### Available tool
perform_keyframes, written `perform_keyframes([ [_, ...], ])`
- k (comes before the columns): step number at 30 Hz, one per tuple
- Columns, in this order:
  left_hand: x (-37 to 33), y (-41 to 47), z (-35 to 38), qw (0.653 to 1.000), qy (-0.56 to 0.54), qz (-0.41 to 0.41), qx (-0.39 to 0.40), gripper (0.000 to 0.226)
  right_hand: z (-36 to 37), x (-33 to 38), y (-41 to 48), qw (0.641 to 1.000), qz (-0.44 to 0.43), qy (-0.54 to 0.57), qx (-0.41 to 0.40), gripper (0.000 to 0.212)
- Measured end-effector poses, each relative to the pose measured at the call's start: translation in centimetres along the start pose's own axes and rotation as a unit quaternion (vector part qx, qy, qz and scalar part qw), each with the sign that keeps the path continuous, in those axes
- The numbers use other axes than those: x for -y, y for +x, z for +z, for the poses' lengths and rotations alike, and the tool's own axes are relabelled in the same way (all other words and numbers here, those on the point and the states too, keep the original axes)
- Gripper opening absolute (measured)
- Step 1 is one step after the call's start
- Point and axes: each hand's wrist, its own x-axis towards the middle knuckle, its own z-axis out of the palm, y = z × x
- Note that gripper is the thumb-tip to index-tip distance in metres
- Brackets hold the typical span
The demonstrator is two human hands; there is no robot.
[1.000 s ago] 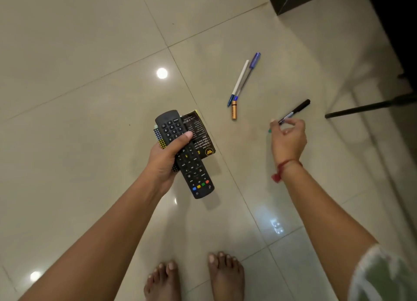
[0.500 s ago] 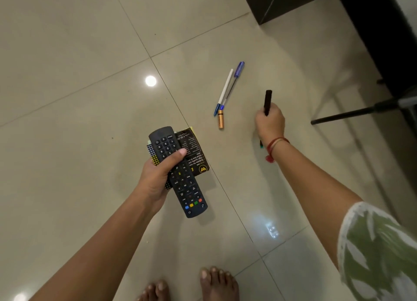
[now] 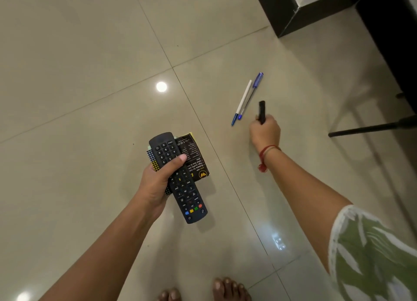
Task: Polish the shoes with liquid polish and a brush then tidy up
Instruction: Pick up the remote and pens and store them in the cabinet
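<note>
**Remote and marker held over the tiled floor**

Remote [image 3: 178,179], black and long, is gripped in the left hand [image 3: 155,183]. The thumb is laid across its keypad and the fingers are wrapped beneath. It is held face up above the floor [image 3: 79,75], with its coloured buttons at the near end. A black card [image 3: 196,158] with printed text and a yellow edge is pressed under the remote in the same grasp. It juts out to the remote's right. A dotted sheet [image 3: 150,157] shows at the remote's left edge, also pinned by the hand.

Up and to the right of the remote, the right hand [image 3: 265,131] is clenched around a black marker [image 3: 262,111]. The marker's upper end sticks out above the fist. What else may be inside the fist cannot be told. A red thread [image 3: 262,156] is tied at that wrist, and a green and white sleeve [image 3: 372,251] is seen further right of the remote, at the near edge.

Two pens lie on the floor beyond and to the right of the remote, just left of the marker. The white pen [image 3: 242,102] and the blue pen [image 3: 251,95] are set side by side, touching or nearly so, tips pointing back toward the remote.

Bare feet [image 3: 230,289] are planted below the remote. A thin black rod [image 3: 372,128] and dark furniture [image 3: 316,7] are seen far to the remote's right and upper right. A round light glare [image 3: 161,86] is reflected on the floor above the remote.
</note>
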Motion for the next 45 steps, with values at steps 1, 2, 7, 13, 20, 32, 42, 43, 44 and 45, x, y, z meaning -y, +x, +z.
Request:
perform_keyframes([
  [1,-0.2,0.0,-0.1,1.000,0.000,0.003,0.001,0.039,-0.3,0.7,0.7,1.000,0.008,0.002,-0.012,0.022],
  [2,-0.3,0.1,-0.1,1.000,-0.001,0.007,0.001,0.038,-0.5,1.5,1.7,1.000,0.008,0.000,-0.014,0.023],
  [7,-1.2,0.7,0.3,1.000,-0.001,0.027,0.003,0.040,1.4,5.5,4.3,0.997,0.026,-0.062,0.037,0.053],
  [13,-1.9,0.5,-0.1,0.999,-0.007,0.036,0.000,0.038,3.3,5.8,3.0,0.973,-0.021,-0.212,0.087,0.026],
  [20,-4.3,-3.9,-1.1,1.000,0.007,0.022,-0.006,0.050,-0.3,6.0,-3.1,0.972,0.097,0.079,0.198,0.020],
  [32,-15.7,-22.9,5.8,0.997,0.042,-0.012,0.058,0.041,-23.3,14.5,-27.0,0.808,0.174,0.494,0.271,0.017],
  [42,-25.2,-43.5,12.8,0.979,0.151,-0.028,0.134,0.056,-42.7,23.1,-39.8,0.827,0.102,0.507,0.219,0.021],
  [43,-25.9,-45.7,13.3,0.976,0.166,-0.028,0.142,0.056,-44.7,23.5,-41.4,0.827,0.097,0.511,0.215,0.026],
  [44,-26.4,-47.4,13.5,0.974,0.170,-0.028,0.145,0.056,-46.3,23.8,-42.7,0.820,0.102,0.522,0.212,0.030],
  [45,-27.0,-49.3,13.9,0.973,0.173,-0.025,0.149,0.053,-48.4,24.0,-44.1,0.813,0.102,0.535,0.205,0.032],
])
